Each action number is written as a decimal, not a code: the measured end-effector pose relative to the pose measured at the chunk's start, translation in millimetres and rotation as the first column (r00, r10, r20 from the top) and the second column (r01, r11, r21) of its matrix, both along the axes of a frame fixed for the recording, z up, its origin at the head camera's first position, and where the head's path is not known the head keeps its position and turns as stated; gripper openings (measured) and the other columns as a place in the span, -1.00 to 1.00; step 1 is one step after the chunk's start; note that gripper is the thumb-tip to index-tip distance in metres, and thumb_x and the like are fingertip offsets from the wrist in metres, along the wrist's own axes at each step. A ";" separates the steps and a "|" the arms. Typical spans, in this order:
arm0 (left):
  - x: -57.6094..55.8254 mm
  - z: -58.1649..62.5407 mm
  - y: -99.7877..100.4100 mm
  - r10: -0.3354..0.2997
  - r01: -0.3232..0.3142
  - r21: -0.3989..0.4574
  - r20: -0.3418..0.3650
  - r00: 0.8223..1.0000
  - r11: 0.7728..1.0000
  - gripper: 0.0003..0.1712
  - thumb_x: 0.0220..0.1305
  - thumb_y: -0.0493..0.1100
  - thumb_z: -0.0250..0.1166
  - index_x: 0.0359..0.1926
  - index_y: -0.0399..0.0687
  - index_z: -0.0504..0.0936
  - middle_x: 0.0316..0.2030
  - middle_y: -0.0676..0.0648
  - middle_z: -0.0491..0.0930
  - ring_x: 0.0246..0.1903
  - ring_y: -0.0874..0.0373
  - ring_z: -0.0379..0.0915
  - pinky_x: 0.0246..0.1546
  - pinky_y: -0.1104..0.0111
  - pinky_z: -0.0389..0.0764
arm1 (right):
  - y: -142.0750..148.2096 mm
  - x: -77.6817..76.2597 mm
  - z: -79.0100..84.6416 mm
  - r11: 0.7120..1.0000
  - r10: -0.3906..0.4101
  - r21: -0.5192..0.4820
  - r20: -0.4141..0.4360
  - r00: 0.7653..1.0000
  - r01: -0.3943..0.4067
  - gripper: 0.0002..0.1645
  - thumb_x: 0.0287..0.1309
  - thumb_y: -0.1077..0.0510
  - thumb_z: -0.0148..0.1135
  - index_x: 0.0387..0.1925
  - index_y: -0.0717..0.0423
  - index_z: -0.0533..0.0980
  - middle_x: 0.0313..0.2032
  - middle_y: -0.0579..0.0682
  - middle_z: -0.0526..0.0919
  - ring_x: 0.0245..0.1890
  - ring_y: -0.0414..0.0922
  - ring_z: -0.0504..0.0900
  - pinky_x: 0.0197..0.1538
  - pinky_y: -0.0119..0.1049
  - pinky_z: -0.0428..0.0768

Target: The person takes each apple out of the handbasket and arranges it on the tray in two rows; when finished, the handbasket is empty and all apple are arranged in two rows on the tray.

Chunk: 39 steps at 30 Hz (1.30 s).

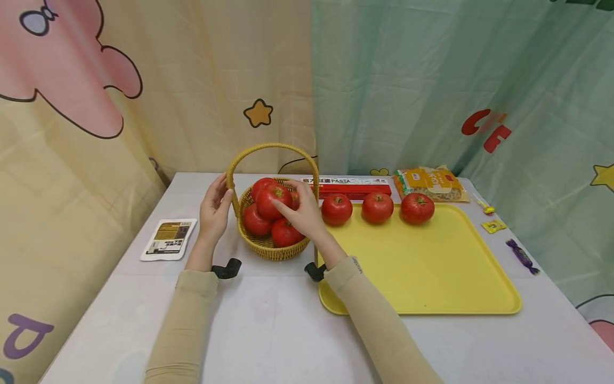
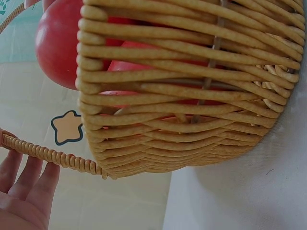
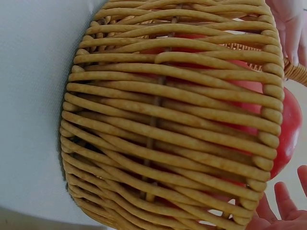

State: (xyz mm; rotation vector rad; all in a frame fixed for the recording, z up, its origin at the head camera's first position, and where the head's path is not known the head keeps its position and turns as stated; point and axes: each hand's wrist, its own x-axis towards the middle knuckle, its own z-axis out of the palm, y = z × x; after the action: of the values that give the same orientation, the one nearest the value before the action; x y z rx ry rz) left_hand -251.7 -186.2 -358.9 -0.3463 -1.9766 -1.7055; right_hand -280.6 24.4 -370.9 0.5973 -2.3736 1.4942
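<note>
My left hand point(image 1: 214, 210) holds the left side of the handle point(image 1: 273, 145) of a woven basket point(image 1: 273, 253). In the left wrist view its fingers point(image 2: 41, 184) lie behind the handle. Red apples fill the basket, including a lower left apple point(image 1: 256, 220) and a lower right apple point(image 1: 286, 233). My right hand point(image 1: 307, 212) is spread at the right side of the top apple point(image 1: 273, 201), its thumb over the front. Straight fingers point(image 3: 284, 199) show beside that apple in the right wrist view; firm contact is unclear. Part of the pile is hidden by this hand.
A yellow tray point(image 1: 417, 266) right of the basket has three apples point(image 1: 377, 207) along its far edge. Behind stand a red pasta box point(image 1: 357, 189) and an orange food bag point(image 1: 431, 183). Several candies point(image 1: 522, 256) lie far right, a white packet point(image 1: 169, 239) at left.
</note>
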 end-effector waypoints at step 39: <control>1.6 1.8 0.5 0.006 -0.006 -0.015 0.026 1.000 1.000 -0.50 0.38 -0.37 0.01 0.32 -0.30 0.26 0.24 -0.26 0.33 0.21 -0.09 0.29 0.23 0.24 0.32 | -15.3 -7.5 -15.8 0.995 -0.030 0.102 0.152 0.988 0.015 -0.01 -0.13 -0.27 0.41 0.33 -0.25 0.18 0.25 -0.10 0.31 0.18 -0.08 0.35 0.13 -0.02 0.46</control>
State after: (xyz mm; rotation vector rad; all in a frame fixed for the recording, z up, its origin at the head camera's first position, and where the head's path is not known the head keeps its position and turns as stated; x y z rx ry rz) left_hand -250.1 -185.7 -357.1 -0.3247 -2.0086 -1.7003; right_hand -288.1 9.1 -386.7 0.4919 -2.5757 1.4670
